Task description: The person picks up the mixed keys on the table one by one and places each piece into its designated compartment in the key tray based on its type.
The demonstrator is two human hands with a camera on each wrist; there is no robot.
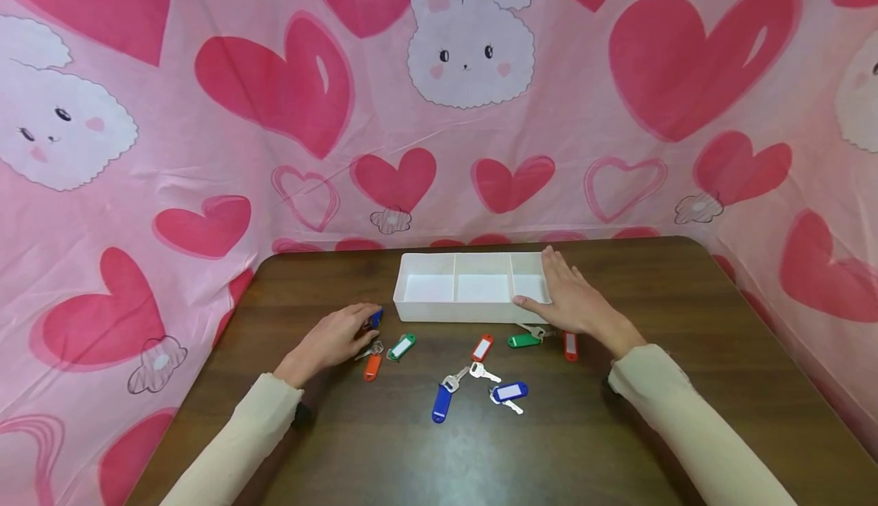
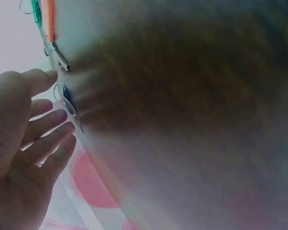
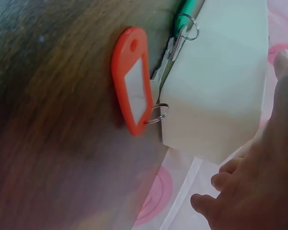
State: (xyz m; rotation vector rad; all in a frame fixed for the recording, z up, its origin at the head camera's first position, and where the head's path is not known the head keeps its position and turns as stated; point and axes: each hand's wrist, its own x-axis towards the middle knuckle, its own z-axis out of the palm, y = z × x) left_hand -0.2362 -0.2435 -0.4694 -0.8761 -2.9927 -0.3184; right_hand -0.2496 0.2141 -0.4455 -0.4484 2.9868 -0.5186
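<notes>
While the right hand (image 1: 576, 300) rests straight-fingered on the white three-compartment plastic tray (image 1: 473, 312) at centre frame, the left hand's (image 1: 332, 338) fingertips touch a blue plastic key tag (image 1: 375, 318).

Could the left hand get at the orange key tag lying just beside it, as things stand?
Probably yes. The left hand rests on the table touching a blue tag; the orange key tag lies in the open just beside it, uncovered.

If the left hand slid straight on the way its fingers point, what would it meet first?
Most likely the blue key tag right at the left hand fingertips; beyond it stands the white tray.
</notes>
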